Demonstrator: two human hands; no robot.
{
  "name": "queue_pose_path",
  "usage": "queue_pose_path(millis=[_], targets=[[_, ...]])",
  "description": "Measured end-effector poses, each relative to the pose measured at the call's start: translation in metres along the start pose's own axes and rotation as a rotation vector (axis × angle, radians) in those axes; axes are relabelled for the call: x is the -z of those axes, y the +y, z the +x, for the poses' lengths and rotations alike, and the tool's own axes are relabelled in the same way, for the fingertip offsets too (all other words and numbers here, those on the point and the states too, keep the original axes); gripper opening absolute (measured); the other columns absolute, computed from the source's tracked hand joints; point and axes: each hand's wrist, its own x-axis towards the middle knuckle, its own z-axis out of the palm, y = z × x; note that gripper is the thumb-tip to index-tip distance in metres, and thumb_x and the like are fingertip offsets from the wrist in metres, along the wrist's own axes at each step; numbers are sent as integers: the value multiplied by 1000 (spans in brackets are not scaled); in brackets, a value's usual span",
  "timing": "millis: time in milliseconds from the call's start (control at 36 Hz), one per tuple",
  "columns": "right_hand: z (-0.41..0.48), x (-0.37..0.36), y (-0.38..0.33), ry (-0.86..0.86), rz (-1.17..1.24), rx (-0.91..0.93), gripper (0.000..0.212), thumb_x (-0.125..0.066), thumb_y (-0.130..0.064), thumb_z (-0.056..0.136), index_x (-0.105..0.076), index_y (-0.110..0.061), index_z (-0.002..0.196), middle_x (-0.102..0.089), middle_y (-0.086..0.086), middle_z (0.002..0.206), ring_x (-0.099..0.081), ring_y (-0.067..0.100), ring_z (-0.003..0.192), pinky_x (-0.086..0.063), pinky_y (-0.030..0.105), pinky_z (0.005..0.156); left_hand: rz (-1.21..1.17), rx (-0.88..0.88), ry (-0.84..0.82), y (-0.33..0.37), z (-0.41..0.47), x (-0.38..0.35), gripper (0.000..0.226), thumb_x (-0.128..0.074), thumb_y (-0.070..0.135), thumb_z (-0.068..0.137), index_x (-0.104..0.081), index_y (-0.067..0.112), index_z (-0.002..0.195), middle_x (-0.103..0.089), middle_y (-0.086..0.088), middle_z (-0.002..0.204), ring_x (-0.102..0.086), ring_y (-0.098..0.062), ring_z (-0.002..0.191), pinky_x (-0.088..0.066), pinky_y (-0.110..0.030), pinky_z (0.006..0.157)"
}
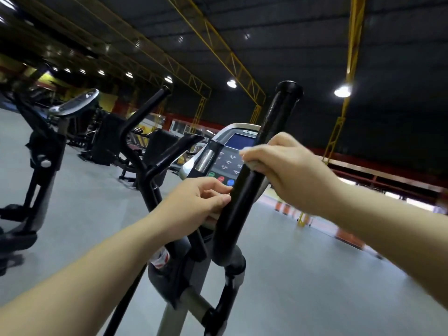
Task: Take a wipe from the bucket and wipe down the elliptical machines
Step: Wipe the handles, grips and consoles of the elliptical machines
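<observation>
Wrapping the wipe (247, 151) round the upright black handlebar (238, 204) of the elliptical machine (179, 275), our right hand (286, 166) closes over it beside the console (228, 163); only white scraps show past the fingers. Our left hand (198, 202) sits lower on the same bar, fingers curled, tips against its side; we cannot tell whether it truly grips. We judge the wipe thin, limp and damp, apt to bunch or tear, so best kept flat under the palm. The bar looks rigid and smooth.
</observation>
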Motion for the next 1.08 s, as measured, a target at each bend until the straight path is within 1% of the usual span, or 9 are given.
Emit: queue_pose_path(millis=[83,167,278,361,639,750,917,1000,1083], targets=[[-23,-21,-30,-111,35,158,29,-63,8,80,-66,-8,104,-67,2,87,-43,16,72,-35,19,66,61,5,-34,-3,-8,7,13,-59,6,92,-70,12,95,-67,-25,81,-65,-29,72,-57,-28,65],[-23,-22,-30,-127,8,205,27,-58,9,81,-67,-7,101,-70,4,103,-48,21,75,-45,30,69,112,47,-61,-5,-11,14,14,-62,7,89,-71,15,95,-72,-16,84,-70,-25,79,-57,-27,67],[-9,-15,-12,61,-39,40,18,-63,2,82,-71,-3,97,-68,12,110,-60,29,84,-46,30,81,164,76,-94,-8,-10,18,15,-64,8,89,-71,15,101,-76,-4,86,-73,-21,83,-59,-29,71],[-15,-17,-19,62,-33,-47,20,-61,-1,85,-70,-3,102,-66,13,113,-57,30,93,-46,30,84,161,77,-113,-13,-9,19,15,-63,8,90,-69,16,101,-76,1,86,-73,-13,79,-57,-25,66],[-31,-37,-79,-347,25,209,22,-60,4,80,-70,-5,98,-68,8,111,-55,27,79,-50,36,70,254,46,-230,-30,-9,33,16,-64,11,89,-70,23,95,-75,1,85,-71,-11,79,-60,-32,71],[-4,-15,-58,-254,-17,79,21,-66,6,79,-69,-2,98,-70,11,105,-59,29,79,-51,38,71,398,7,-254,-32,-3,46,28,-58,1,87,-70,24,97,-74,4,86,-70,-9,80,-58,-23,71],[50,16,12,-54,-237,-61,13,-61,5,83,-69,-2,91,-70,10,105,-63,32,81,-43,37,82,550,-80,-260,-24,24,64,23,-64,11,87,-69,32,95,-71,16,84,-63,9,76,-54,-15,73],[74,24,46,-75,-358,-121,18,-62,6,81,-72,-7,89,-72,6,104,-62,34,84,-46,41,80,642,-139,-259,-13,41,70,24,-60,11,87,-67,32,95,-68,21,79,-59,14,71,-52,-15,70],[91,30,67,-186,-463,-146,26,-56,7,80,-70,-15,84,-72,1,93,-58,33,84,-47,45,74,714,-197,-228,-1,56,73,26,-54,9,88,-68,29,98,-67,20,81,-59,6,76,-51,-18,70]])
